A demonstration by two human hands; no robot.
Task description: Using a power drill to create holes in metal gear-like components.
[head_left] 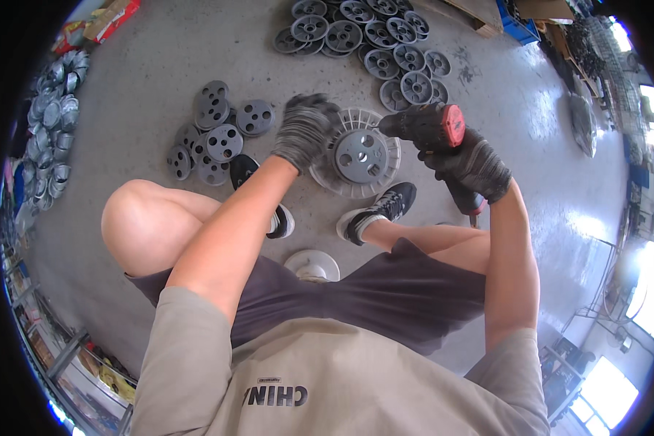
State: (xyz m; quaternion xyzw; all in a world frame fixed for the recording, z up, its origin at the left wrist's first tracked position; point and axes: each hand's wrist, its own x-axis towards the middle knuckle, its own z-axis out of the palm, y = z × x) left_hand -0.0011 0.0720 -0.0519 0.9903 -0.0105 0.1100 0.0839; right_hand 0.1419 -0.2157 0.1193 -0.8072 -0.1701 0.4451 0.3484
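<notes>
My right hand (472,166), in a dark grey knitted glove, grips a black and red cordless drill (421,127). The drill lies sideways, its front end pointing left toward a grey plastic disc (362,155) with round holes. That disc sits on a wider pale slotted ring or wheel (334,182) on the floor between my feet. Over the ring's left edge hovers my gloved left hand (307,131). Its fingers are bent but smeared by motion, and whatever they hold, if anything, cannot be made out.
Several grey discs (224,142) lie heaped left of the ring. Many darker spoked wheels (343,35) are piled beyond it. Shiny metal parts (53,112) line the far left. My shoes (396,202) flank the ring's near side, and a round pale stool seat (312,265) shows below me.
</notes>
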